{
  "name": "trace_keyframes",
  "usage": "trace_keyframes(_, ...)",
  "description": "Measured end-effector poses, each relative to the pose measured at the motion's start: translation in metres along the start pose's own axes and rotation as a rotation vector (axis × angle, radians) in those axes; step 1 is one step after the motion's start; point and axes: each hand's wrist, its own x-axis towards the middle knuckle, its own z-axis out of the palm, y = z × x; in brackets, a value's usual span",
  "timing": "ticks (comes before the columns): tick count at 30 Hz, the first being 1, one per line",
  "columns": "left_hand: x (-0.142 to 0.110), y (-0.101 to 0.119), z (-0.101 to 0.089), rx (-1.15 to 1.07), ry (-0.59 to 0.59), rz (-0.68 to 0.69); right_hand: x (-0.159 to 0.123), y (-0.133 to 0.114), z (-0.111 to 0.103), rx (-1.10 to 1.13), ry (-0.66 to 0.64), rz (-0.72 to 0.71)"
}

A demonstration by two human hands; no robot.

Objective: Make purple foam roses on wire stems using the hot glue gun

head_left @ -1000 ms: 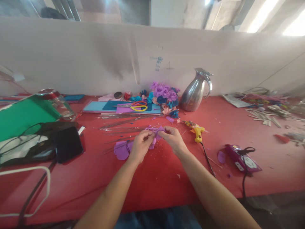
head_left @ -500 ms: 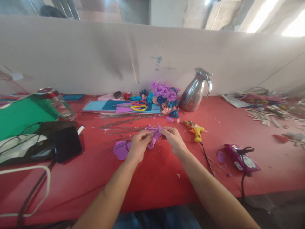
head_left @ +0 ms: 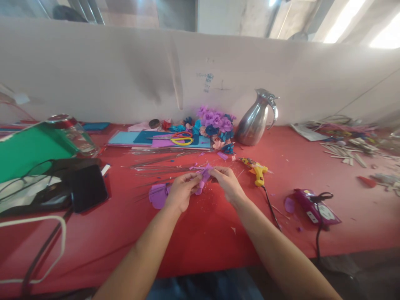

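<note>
Between my two hands is a small piece of purple paper, partly hidden by the fingers. My left hand pinches it from the left with thumb and fingertips. From the right, my right hand grips its edge between thumb and forefinger. More purple paper pieces lie on the red table beside my left hand. Thin wires are spread out behind that hand. A yellow glue gun rests to the right of my right hand, its cord running toward me.
At the back are paper flowers, scissors on coloured paper sheets, and a steel jug. On the left lie a phone and a glass jar. A purple power box and wooden sticks are on the right.
Both hands stay in nearly the same place. The purple paper between them has shifted slightly left and turned, and the right fingertips have moved a little along its edge.
</note>
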Motion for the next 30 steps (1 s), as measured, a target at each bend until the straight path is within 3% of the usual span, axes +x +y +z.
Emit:
trace_keyframes(8,0.0013,-0.0016,-0.0025,-0.032,0.044,-0.048,0.0004,0.0015,-0.0003,-0.021,-0.02,-0.022)
trace_keyframes(15,-0.0001,0.0,-0.0031,0.005,-0.017,-0.014,0.0002,-0.0001,-0.0001,-0.029,-0.013,-0.017)
trace_keyframes(30,0.0004,-0.0002,-0.0016,-0.02,0.019,-0.04,-0.0018,-0.0031,0.0001,-0.03,-0.033,-0.038)
